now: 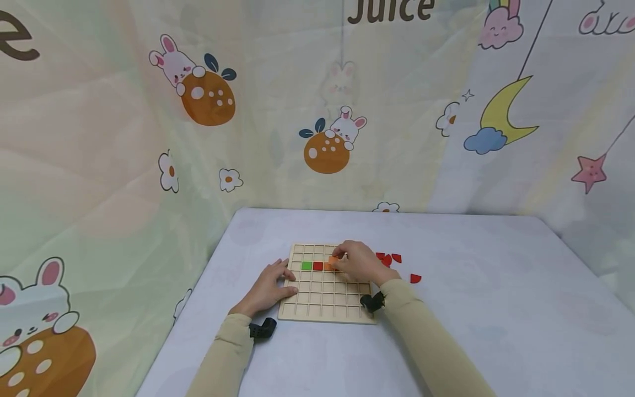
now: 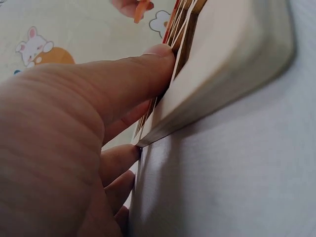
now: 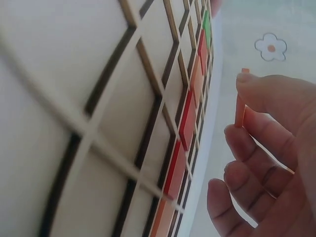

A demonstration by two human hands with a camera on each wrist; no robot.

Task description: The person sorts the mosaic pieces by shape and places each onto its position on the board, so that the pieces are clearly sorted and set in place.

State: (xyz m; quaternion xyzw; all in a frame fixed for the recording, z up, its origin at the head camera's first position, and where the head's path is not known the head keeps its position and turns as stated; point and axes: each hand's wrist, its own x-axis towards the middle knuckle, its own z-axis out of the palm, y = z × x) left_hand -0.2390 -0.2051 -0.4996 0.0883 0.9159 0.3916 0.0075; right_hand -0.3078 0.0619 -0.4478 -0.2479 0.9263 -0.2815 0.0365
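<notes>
A wooden grid board [image 1: 322,306] lies on the table. My right hand [image 1: 361,262] pinches an orange square tile [image 3: 240,106] between thumb and index finger, over the board's upper part, with its other fingers loosely bent. In the right wrist view, a row of tiles sits in the grid: a green tile [image 3: 207,27], a red tile [image 3: 202,52], an orange tile [image 3: 196,81], then more red and orange ones. My left hand [image 1: 268,286] rests at the board's left edge, its thumb [image 2: 143,74] on the top face and fingers extended along the side.
Right of the board lie several red pieces with a curved side [image 1: 396,257], one of them [image 1: 415,278] nearer the front. The white-covered table [image 1: 496,309] meets a printed cloth backdrop [image 1: 278,193] behind. Both wrists carry black mounts [image 1: 263,328].
</notes>
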